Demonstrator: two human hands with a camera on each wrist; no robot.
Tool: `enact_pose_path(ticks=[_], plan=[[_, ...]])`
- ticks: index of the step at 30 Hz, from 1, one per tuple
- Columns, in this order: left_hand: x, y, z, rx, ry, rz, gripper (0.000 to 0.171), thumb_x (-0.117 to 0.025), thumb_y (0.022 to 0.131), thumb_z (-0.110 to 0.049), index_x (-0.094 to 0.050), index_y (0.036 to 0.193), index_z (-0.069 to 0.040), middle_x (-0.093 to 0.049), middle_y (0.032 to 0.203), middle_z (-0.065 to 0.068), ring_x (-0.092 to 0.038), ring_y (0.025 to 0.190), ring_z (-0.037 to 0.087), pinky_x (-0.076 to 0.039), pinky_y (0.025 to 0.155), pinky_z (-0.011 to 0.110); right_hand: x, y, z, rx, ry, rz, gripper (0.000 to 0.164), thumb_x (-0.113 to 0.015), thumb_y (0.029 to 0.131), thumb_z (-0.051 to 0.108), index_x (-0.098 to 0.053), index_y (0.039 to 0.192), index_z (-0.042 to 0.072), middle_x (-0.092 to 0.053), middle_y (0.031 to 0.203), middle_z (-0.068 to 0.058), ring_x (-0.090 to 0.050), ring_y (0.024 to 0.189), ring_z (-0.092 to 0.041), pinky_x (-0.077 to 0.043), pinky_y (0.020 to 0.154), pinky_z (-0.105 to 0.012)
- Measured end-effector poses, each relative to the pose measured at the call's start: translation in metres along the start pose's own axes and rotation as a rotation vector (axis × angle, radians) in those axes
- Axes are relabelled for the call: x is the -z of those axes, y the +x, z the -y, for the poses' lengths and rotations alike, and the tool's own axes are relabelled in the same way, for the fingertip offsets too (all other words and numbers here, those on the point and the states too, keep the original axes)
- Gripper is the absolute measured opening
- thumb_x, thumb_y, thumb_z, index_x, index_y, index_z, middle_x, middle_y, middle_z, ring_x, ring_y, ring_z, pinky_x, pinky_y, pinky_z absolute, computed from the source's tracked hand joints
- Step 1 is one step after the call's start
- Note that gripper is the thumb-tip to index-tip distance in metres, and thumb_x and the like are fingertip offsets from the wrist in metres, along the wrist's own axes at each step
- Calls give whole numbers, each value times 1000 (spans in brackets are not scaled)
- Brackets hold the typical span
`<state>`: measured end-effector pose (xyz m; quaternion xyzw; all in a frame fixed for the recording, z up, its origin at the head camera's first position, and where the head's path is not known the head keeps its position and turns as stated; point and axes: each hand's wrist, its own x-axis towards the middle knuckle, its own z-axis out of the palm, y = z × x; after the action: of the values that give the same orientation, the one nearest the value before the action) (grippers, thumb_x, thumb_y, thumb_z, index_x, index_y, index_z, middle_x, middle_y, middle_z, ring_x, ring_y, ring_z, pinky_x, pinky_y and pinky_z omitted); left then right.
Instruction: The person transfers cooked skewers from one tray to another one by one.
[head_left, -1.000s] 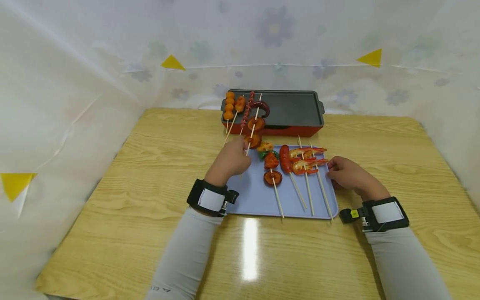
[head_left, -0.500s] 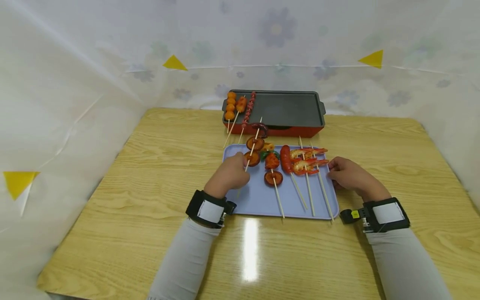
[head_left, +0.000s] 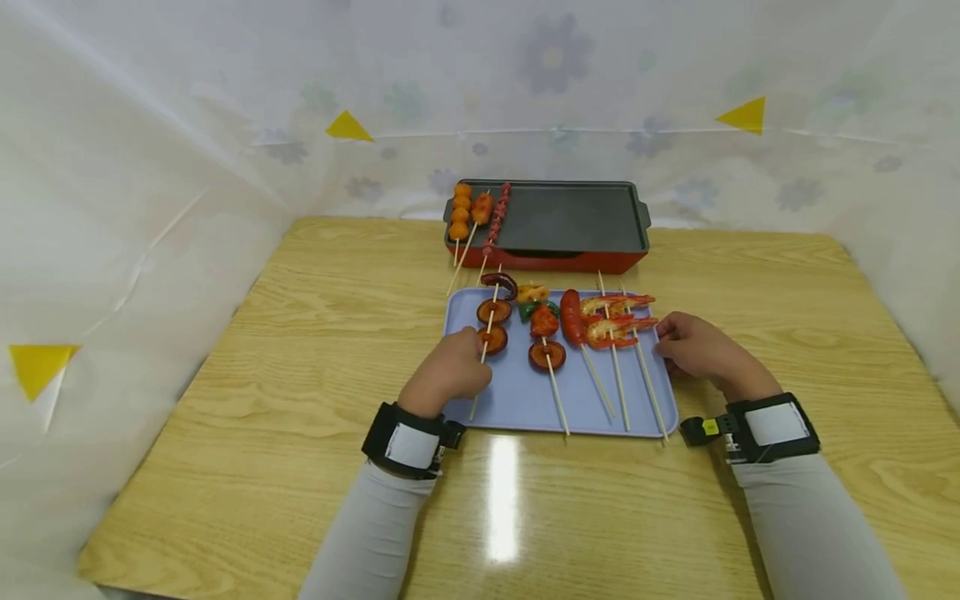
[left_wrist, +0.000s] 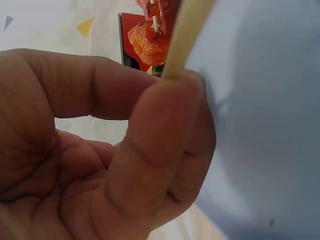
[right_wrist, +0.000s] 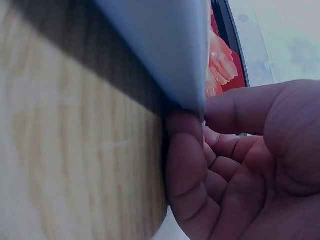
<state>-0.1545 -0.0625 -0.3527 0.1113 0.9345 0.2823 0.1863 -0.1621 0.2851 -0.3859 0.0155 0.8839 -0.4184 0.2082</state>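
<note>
In the head view my left hand (head_left: 448, 372) pinches the stick of a skewer (head_left: 492, 313) over the left part of the lilac tray (head_left: 517, 412). Two brown mushroom-like rounds and a dark curled piece are threaded on it. Close up in the left wrist view, thumb and finger meet on the pale stick (left_wrist: 189, 35). My right hand (head_left: 697, 350) grips the tray's right edge, with finger and thumb on either side of the rim (right_wrist: 192, 75) in the right wrist view. Beside the held skewer lie a mixed vegetable skewer (head_left: 544, 321), a sausage skewer (head_left: 572, 317) and shrimp skewers (head_left: 611, 332).
Behind the tray stands a red grill box with a black plate (head_left: 570, 218). On its left side lie a skewer of orange balls (head_left: 461, 212), an orange-brown meat skewer (head_left: 482, 209) and a thin pink-red one (head_left: 498, 218). The wooden table (head_left: 315, 333) surrounds the tray.
My left hand has drawn the mushroom skewer from the front of the grill back toward me and down over the tray's left side. My right hand stays at the tray's edge.
</note>
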Motion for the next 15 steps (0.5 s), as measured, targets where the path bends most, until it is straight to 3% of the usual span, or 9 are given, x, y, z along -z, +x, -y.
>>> enact_pose_path(ticks=[8, 15], plan=[[1, -3, 1, 24, -21, 32, 11, -53, 75, 5, -51, 80, -4, -51, 77, 10, -45, 58, 22, -33, 48, 29, 0, 0, -1, -8, -5, 10, 26, -48, 99, 7, -43, 118, -10, -54, 99, -20, -57, 78, -22, -53, 65, -34], [-8, -1, -1, 35, 10, 19, 9, -55, 74, 2, -52, 75, -6, -51, 80, 10, -45, 59, 22, -35, 48, 29, 0, 2, -1, 1, -13, 6, 27, -48, 99, 7, -43, 119, -10, -54, 100, -20, -58, 78, -22, -53, 65, -34]])
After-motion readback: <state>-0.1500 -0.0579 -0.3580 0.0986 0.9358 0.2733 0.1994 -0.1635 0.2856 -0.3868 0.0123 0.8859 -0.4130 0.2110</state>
